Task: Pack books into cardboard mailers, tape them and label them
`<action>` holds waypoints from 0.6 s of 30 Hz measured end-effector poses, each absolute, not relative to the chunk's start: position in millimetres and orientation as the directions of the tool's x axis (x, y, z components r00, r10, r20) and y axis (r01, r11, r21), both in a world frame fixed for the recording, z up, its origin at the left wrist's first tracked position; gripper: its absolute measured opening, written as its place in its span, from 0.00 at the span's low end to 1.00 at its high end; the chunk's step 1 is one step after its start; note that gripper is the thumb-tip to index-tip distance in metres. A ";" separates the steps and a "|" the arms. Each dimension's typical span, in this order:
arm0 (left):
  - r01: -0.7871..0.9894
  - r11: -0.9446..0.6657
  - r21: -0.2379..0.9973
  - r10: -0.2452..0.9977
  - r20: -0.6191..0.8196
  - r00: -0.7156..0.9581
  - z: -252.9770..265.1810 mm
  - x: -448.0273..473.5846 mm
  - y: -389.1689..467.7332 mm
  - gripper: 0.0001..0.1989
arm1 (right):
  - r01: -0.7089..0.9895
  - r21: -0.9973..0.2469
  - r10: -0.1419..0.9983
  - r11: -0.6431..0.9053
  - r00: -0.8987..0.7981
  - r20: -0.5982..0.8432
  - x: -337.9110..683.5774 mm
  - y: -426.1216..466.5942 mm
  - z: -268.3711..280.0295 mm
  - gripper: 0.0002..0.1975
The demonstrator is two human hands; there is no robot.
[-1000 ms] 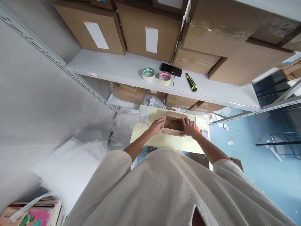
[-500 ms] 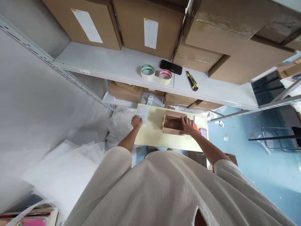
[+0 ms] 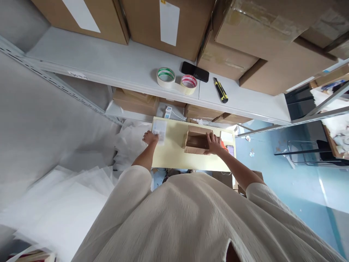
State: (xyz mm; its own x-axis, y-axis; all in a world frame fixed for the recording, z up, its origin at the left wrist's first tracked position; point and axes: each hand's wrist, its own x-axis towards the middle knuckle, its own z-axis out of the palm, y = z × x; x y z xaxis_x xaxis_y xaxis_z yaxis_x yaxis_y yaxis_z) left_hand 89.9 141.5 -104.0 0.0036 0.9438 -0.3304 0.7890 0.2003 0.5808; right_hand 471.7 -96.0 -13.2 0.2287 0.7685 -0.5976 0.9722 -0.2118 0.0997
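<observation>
An open cardboard box (image 3: 196,150) lies on the pale yellow table, its hollow inside facing up. My right hand (image 3: 215,144) is closed over the box's right end, fingers reaching across its wall. At the table's left edge, my left hand (image 3: 150,137) has its fingers curled beside a flat white packet (image 3: 159,127) with a clear covering. The thumb lies against the packet's lower left side; what the fingers close on, if anything, is hidden. Just right of my right hand, something orange (image 3: 224,146) shows in part.
A phone with a lit screen (image 3: 230,150) and a white sheet (image 3: 226,136) lie on the table's right end. The shelf above holds tape rolls (image 3: 188,84), a black phone (image 3: 195,71), a utility knife (image 3: 220,90) and large cartons (image 3: 163,29). White foam sheets (image 3: 68,203) are piled left.
The view has shifted, so shelf and table sit further left and higher. My left hand has slid slightly outward along the packet's edge. My right hand stays on the box.
</observation>
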 end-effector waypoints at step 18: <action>0.658 0.171 0.733 0.972 -0.236 0.011 -13.1 112.7 119.0 0.13 | 0.981 0.082 0.834 -0.176 0.193 -0.517 472.7 -95.7 -26.0 0.82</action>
State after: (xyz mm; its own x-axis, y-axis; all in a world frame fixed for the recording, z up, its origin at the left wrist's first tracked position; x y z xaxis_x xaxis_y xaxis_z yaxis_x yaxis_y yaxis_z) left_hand 112.7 119.0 -13.1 0.0107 0.9717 -0.2359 0.6585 0.1707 0.7330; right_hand 472.7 -95.7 -26.0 0.1933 0.8339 -0.5169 0.9809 -0.1763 0.0823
